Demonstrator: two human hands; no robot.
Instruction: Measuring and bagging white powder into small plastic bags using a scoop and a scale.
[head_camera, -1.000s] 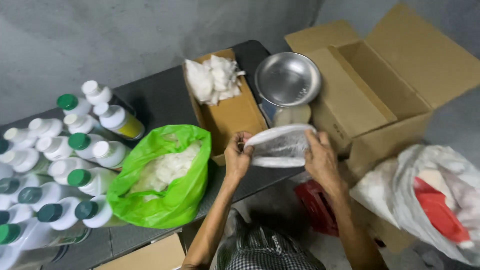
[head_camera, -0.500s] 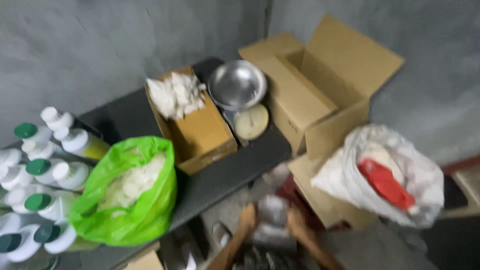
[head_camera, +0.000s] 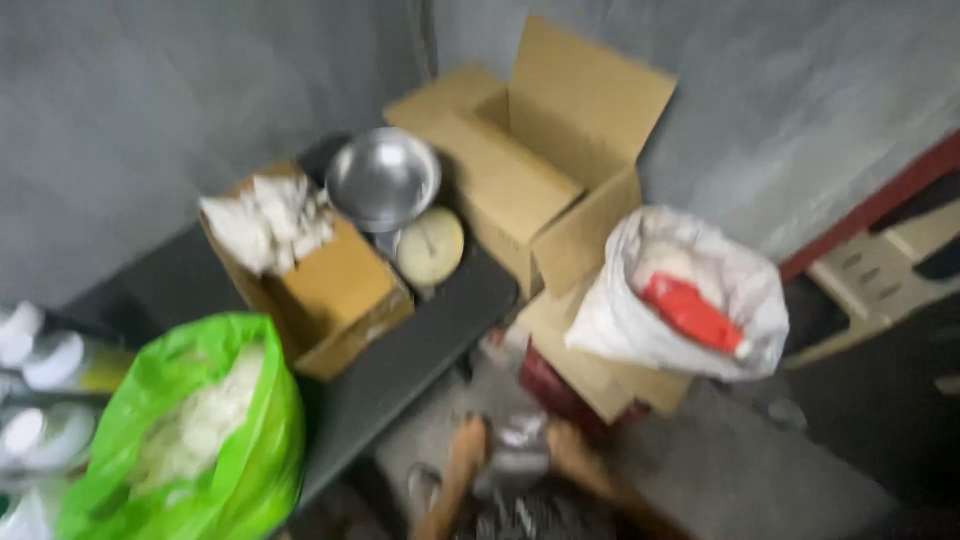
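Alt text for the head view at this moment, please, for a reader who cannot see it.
Blurred view down: both hands, left hand and right hand, hold a small clear plastic bag low beside a dark table. The table bears a green bag, a metal bowl and a small cardboard box; a white sack stands right.

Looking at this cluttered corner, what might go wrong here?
The white sack leans off the stacked cardboard box and might slide to the floor. The metal bowl sits high on the scale and could be knocked off. The picture is blurred, so what the hands grip is unclear.
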